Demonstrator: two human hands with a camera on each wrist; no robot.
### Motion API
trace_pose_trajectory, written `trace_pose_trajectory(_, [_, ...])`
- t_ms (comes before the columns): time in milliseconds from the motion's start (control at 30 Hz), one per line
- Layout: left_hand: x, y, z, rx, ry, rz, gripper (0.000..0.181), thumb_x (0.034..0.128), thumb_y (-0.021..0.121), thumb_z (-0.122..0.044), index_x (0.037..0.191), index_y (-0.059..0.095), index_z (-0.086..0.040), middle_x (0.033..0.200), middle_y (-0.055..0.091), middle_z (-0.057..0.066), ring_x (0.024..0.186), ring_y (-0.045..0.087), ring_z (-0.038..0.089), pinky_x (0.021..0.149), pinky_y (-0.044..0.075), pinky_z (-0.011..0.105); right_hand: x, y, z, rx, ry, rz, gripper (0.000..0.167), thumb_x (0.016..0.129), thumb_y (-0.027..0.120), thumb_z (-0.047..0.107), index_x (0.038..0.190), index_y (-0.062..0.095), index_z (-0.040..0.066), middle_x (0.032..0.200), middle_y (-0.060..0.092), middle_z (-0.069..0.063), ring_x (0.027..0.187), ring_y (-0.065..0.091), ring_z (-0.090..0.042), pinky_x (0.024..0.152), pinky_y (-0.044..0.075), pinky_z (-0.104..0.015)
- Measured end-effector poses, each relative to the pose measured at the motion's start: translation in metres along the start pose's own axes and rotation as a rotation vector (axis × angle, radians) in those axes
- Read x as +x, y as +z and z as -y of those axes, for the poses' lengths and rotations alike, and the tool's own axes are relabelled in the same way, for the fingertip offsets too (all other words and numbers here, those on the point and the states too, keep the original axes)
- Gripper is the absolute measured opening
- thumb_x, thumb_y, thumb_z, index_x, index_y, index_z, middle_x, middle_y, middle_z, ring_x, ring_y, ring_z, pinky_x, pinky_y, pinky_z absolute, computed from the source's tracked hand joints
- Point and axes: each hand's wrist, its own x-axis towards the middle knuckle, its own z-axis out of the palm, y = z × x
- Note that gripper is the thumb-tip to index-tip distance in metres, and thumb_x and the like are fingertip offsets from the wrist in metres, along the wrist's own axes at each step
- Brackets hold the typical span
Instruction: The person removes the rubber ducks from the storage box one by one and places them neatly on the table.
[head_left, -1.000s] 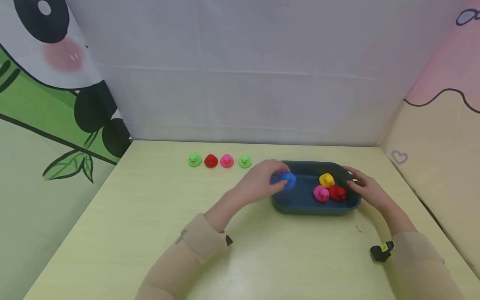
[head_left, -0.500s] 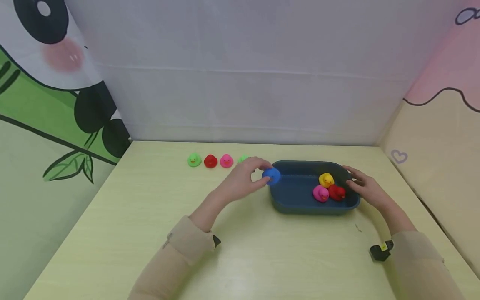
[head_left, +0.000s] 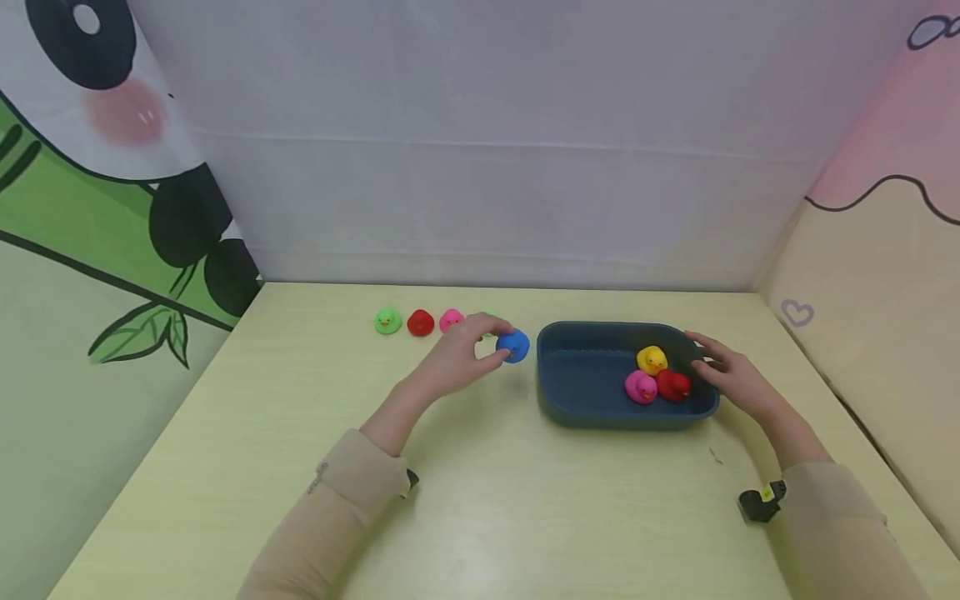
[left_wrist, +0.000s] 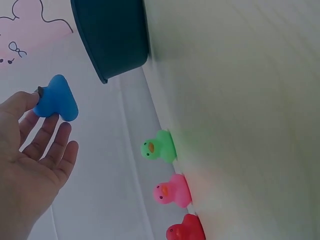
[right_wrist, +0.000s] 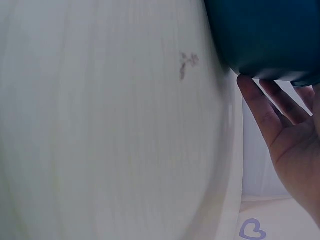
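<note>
My left hand [head_left: 459, 358] pinches a blue rubber duck [head_left: 513, 346] between thumb and fingers. In the left wrist view, the blue duck [left_wrist: 59, 99] is held above the tabletop, just left of the dark blue plastic bin [head_left: 585, 417]. My right hand [head_left: 738, 385] holds that bin's right end, thumb at the rim; in the right wrist view, the fingertips [right_wrist: 245, 80] meet the outer wall. Inside the bin, toward its right end, sit a yellow duck [head_left: 652, 360], a pink duck [head_left: 641, 387] and a red duck [head_left: 673, 385].
Along the back stand a green duck [head_left: 387, 320], a red duck [head_left: 421, 323], a pink duck [head_left: 451, 320] and another green duck [left_wrist: 159, 146], mostly hidden by the left hand in the head view. A pale wall [head_left: 480, 208] closes off the table's rear.
My left hand has carried the blue duck leftward, from over the bin's left end to beside it, and now covers part of the duck row. The right hand and bin stay put.
</note>
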Motion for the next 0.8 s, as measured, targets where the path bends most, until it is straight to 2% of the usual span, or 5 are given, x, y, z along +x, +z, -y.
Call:
trace_pose_trajectory(300, [0.005, -0.003, 0.024, 0.055, -0.059, 0.103, 0.032, 0.0887, 0.066, -0.019, 0.118, 0.06, -0.009, 0.11, 0.061, 0.003, 0.106, 0.057, 0.025, 0.094, 0.048, 0.039, 0.001, 0.0, -0.002, -0.001, 0.001, 0.001, 0.055, 0.099, 0.047, 0.019, 0.148, 0.025, 0.008, 0.148, 0.025, -0.03, 0.123, 0.037, -0.057, 0.091, 0.042, -0.061])
trace_pose_trajectory(467, [0.009, -0.004, 0.034, 0.043, -0.082, 0.161, 0.03, 0.0884, 0.067, -0.018, 0.116, 0.06, -0.008, 0.108, 0.061, 0.004, 0.105, 0.057, 0.025, 0.094, 0.048, 0.042, 0.001, 0.0, -0.002, 0.0, 0.001, 0.001, 0.055, 0.1, 0.047, 0.02, 0.148, 0.025, 0.007, 0.147, 0.026, -0.031, 0.123, 0.037, -0.057, 0.091, 0.042, -0.061])
trace_pose_trajectory(800, [0.017, -0.004, 0.051, 0.071, -0.152, 0.239, 0.032, 0.0887, 0.066, -0.02, 0.118, 0.059, -0.009, 0.111, 0.061, 0.003, 0.108, 0.056, 0.022, 0.095, 0.047, 0.038, 0.001, 0.0, -0.003, -0.012, -0.003, -0.008, 0.055, 0.099, 0.047, 0.02, 0.148, 0.025, 0.008, 0.148, 0.025, -0.03, 0.123, 0.037, -0.057, 0.091, 0.041, -0.061])
